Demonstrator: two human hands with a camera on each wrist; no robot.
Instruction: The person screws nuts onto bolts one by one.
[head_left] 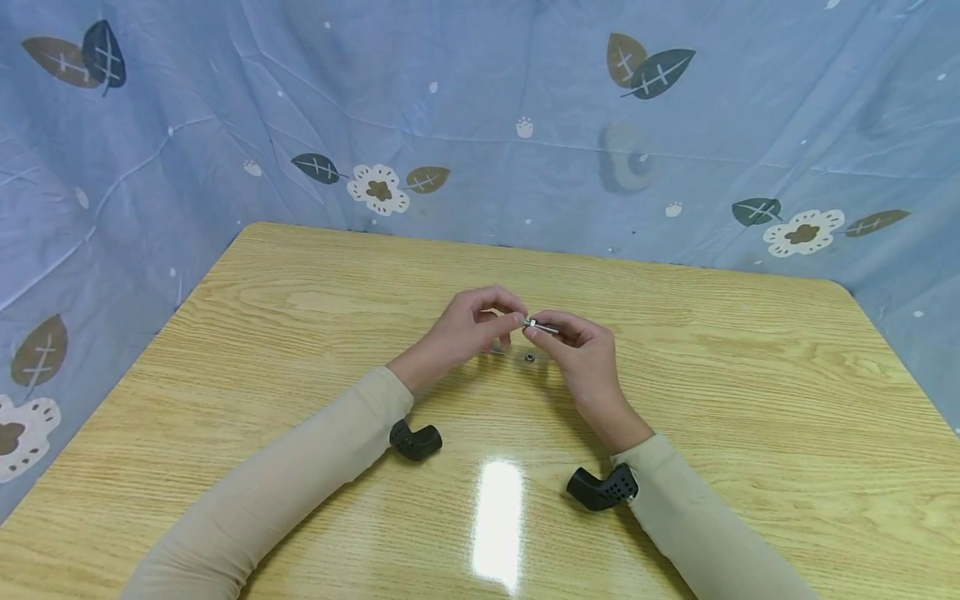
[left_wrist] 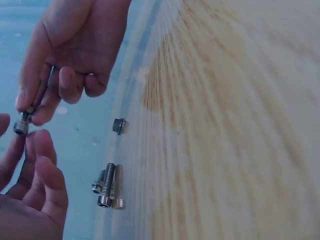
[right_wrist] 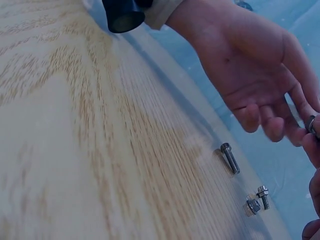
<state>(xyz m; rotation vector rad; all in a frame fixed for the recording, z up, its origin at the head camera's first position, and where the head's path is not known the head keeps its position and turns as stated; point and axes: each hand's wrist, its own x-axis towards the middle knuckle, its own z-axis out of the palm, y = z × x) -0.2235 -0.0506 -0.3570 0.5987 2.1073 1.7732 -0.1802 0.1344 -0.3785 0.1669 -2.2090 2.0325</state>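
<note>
My left hand (head_left: 480,323) and right hand (head_left: 583,348) meet above the table. Between their fingertips is a silver bolt (head_left: 546,328), its shaft lying along the right hand's fingers. The right thumb and fingers pinch the shaft, while the left thumb and fingertips grip the other end. In the left wrist view the round bolt head (left_wrist: 20,128) shows between the two hands; fingers hide part of the shaft. Below them on the table lie a long socket-head bolt (right_wrist: 230,158), a shorter bolt (right_wrist: 263,196) and a nut (right_wrist: 253,205).
The wooden table (head_left: 337,275) reaches back to a blue patterned cloth (head_left: 480,108). Black wrist mounts (head_left: 602,489) hang at both beige sleeves (head_left: 300,475). A bright reflection (head_left: 498,521) shows on the tabletop near the front.
</note>
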